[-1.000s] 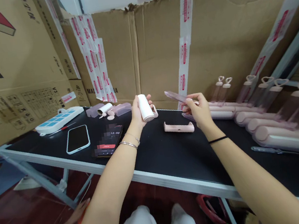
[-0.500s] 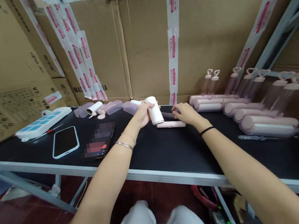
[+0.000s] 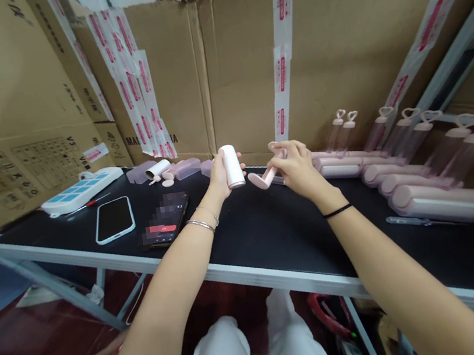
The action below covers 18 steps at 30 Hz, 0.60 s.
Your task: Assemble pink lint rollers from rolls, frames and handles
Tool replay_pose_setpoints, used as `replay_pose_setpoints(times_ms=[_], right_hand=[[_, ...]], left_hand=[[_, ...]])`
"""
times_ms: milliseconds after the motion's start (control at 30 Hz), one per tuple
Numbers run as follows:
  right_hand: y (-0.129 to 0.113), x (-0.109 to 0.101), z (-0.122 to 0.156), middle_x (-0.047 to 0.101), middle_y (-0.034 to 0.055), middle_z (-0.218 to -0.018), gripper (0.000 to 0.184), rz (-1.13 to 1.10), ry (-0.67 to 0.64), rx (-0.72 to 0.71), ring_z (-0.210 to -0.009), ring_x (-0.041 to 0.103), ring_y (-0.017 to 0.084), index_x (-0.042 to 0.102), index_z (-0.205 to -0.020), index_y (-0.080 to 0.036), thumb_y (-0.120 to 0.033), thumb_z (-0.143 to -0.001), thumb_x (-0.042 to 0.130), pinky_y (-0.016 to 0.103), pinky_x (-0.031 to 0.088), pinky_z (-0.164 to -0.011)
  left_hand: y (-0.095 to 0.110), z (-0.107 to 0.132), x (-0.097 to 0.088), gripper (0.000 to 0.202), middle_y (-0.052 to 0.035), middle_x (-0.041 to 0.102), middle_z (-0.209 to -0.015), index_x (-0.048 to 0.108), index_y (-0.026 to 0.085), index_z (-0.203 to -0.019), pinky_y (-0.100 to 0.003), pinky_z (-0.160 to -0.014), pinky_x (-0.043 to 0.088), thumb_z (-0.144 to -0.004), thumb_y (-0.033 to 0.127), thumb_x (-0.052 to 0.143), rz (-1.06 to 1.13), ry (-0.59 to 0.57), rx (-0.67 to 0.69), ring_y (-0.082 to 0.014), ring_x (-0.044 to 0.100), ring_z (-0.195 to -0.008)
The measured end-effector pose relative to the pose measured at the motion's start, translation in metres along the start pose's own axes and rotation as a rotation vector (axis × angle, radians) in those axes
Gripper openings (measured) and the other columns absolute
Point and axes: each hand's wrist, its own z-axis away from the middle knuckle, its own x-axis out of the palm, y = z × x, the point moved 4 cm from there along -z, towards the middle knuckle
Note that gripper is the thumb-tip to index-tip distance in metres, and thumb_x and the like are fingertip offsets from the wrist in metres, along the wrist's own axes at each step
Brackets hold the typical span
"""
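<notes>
A white paper roll tube [image 3: 232,167] stands nearly upright in my left hand [image 3: 220,178], whose fingers wrap round its back. My right hand [image 3: 298,169] grips a pale pink plastic bracket [image 3: 266,178] with a round disc at its lower end; the fingers cover much of its upper part. The bracket is off the table, beside the tube and apart from it. Behind my right hand lies a clear purplish plastic piece [image 3: 278,180], partly hidden.
At right are several pink roller holders [image 3: 441,200] with heart-topped clear tubes and a pen [image 3: 408,220]. Purple boxes [image 3: 187,168], another white tube [image 3: 157,168] and pink discs lie back left. Two phones [image 3: 114,219] and a power strip [image 3: 82,191] sit left. Cardboard [image 3: 240,71] walls the back.
My right hand has picked up the pink bracket from the table and raised it. My left hand has shifted slightly left with the tube. The whole view has moved a little.
</notes>
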Motion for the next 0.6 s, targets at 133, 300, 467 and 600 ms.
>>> replay_pose_setpoints(times_ms=[133,300,467,600], right_hand=[[-0.011,-0.004,-0.001,0.039,0.0087,-0.137,0.019,-0.185,-0.022,0.020,-0.108,0.050,0.028,0.065,-0.097,-0.025,-0.026,-0.087,0.049,0.045,0.044,-0.088],[-0.012,-0.007,0.000,0.040,0.0104,-0.137,0.026,-0.388,0.093,0.144,-0.107,0.054,0.029,0.061,-0.104,-0.025,-0.038,-0.082,0.057,0.044,0.047,-0.089],[-0.014,0.002,-0.005,0.039,0.0081,-0.140,0.018,-0.536,0.094,0.020,-0.115,0.052,0.027,0.064,-0.095,-0.024,-0.028,-0.084,0.049,0.047,0.042,-0.098],[-0.022,0.012,-0.005,0.043,0.0082,-0.135,0.019,-0.720,0.121,0.004,-0.127,0.042,0.023,0.060,-0.091,-0.023,-0.024,-0.088,0.042,0.044,0.036,-0.104]], left_hand=[[-0.005,0.004,0.007,0.033,-0.0072,0.067,-0.078,0.057,0.015,-0.108,-0.026,-0.049,0.050,-0.083,0.037,0.052,-0.184,-0.102,0.039,-0.0143,0.060,-0.052],[-0.011,0.019,0.022,0.046,-0.0047,0.066,-0.086,0.053,0.021,-0.117,-0.027,-0.056,0.051,-0.074,0.032,0.066,-0.365,-0.271,0.108,-0.0143,0.062,-0.058],[-0.010,0.018,0.023,0.053,-0.0075,0.063,-0.105,0.051,0.019,-0.119,-0.032,-0.070,0.053,-0.073,0.038,0.066,-0.433,-0.296,0.264,-0.0166,0.063,-0.076],[-0.001,0.012,0.015,0.052,-0.0090,0.058,-0.120,0.047,0.021,-0.124,-0.035,-0.083,0.050,-0.077,0.040,0.059,-0.564,-0.239,0.512,-0.0202,0.061,-0.095]])
